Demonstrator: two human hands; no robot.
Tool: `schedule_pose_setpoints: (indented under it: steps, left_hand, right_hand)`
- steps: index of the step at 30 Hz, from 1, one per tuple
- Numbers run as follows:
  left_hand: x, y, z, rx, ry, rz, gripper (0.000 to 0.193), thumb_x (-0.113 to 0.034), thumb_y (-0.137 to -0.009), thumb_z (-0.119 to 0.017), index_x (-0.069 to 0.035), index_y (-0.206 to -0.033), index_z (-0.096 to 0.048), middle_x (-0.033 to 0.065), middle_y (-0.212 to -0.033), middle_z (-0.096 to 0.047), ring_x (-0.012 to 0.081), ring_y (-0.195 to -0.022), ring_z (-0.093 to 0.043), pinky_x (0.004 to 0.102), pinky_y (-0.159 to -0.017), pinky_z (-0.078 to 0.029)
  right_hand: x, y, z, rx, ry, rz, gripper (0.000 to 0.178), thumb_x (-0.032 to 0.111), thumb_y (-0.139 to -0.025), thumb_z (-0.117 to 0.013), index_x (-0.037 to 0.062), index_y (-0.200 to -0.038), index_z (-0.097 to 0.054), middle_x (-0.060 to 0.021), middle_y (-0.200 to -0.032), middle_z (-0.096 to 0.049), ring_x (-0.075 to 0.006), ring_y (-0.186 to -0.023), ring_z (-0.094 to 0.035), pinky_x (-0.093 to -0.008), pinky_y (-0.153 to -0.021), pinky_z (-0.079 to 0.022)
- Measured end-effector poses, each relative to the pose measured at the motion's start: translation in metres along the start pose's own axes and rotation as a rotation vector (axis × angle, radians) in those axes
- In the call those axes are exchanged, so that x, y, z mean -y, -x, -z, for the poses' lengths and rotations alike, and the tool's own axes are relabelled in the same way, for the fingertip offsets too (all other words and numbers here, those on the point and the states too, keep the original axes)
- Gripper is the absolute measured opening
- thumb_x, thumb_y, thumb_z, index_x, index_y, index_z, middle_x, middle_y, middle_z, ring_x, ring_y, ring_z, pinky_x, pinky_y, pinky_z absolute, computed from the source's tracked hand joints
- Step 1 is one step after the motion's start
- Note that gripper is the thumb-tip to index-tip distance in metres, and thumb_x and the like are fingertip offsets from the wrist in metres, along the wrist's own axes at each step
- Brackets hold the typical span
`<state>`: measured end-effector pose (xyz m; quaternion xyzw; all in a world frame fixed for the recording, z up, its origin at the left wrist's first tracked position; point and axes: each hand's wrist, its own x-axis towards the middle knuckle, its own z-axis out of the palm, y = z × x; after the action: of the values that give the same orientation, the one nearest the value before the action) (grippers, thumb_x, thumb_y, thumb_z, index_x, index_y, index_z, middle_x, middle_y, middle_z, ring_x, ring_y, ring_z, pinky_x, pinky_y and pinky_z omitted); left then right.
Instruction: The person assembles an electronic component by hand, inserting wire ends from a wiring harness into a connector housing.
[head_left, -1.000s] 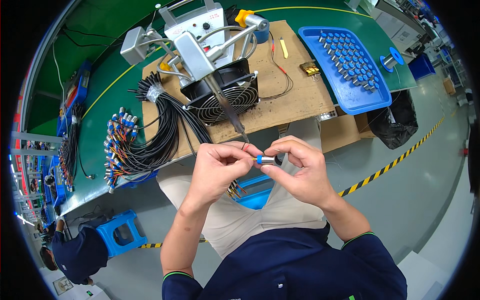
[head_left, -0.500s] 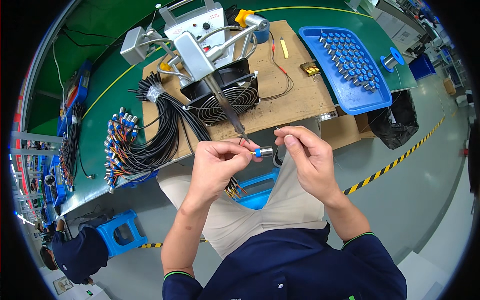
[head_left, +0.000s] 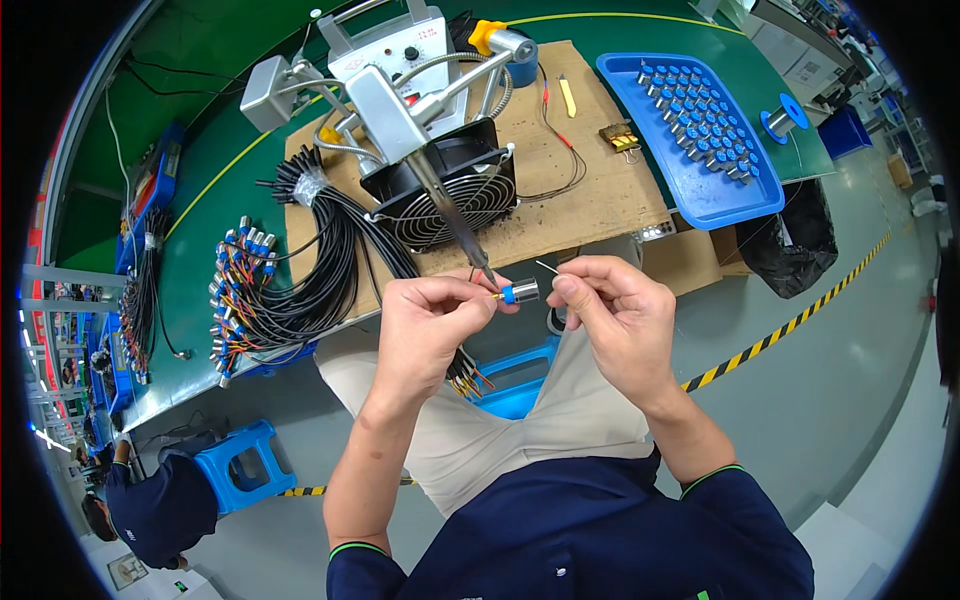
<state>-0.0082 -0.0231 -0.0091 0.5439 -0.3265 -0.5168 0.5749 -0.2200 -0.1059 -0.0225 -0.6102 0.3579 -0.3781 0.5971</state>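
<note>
My left hand is closed in a pinch just under the soldering iron. At its fingertips sits a small metal connector with a blue end and a silver barrel. A short yellow wire runs from the blue end into my fingers, close to the iron's tip. My right hand pinches a thin solder wire, whose free end points toward the iron, apart from the connector. A bundle of coloured wire ends hangs below my left hand.
A soldering station and black fan stand on cardboard. Left lie bundled black cables with connectors. A blue tray of connectors and a solder spool are right. Another person is at lower left.
My left hand and the connector have shifted slightly left and up. The solder wire shows longer beyond my right fingers, its end farther left.
</note>
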Motion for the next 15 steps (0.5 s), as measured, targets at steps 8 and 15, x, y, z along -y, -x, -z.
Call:
schedule_pose_setpoints:
  steps: [8,15]
  left_hand:
    - [0.0,0.0,-0.001,-0.016,-0.031,-0.017,0.013,0.006,-0.093,-0.069,0.011,-0.095,-0.081,0.018,-0.109,-0.079,0.0185,-0.095,-0.076,0.0294,-0.088,-0.06]
    - [0.001,0.001,-0.004,-0.035,-0.06,-0.043,0.014,0.008,-0.092,-0.07,0.012,-0.099,-0.081,0.0179,-0.107,-0.08,0.0164,-0.095,-0.074,0.0287,-0.089,-0.06]
  right_hand:
    - [0.008,-0.005,-0.014,0.047,0.149,0.187,0.005,0.0,-0.091,-0.08,-0.0045,-0.094,-0.079,-0.0195,-0.119,-0.078,-0.0107,-0.084,-0.073,-0.0225,-0.067,-0.057]
    - [0.004,-0.002,-0.027,-0.031,0.205,0.284,0.008,0.0,-0.086,-0.081,-0.0039,-0.088,-0.074,-0.0156,-0.114,-0.079,-0.0073,-0.062,-0.064,-0.0228,-0.051,-0.047]
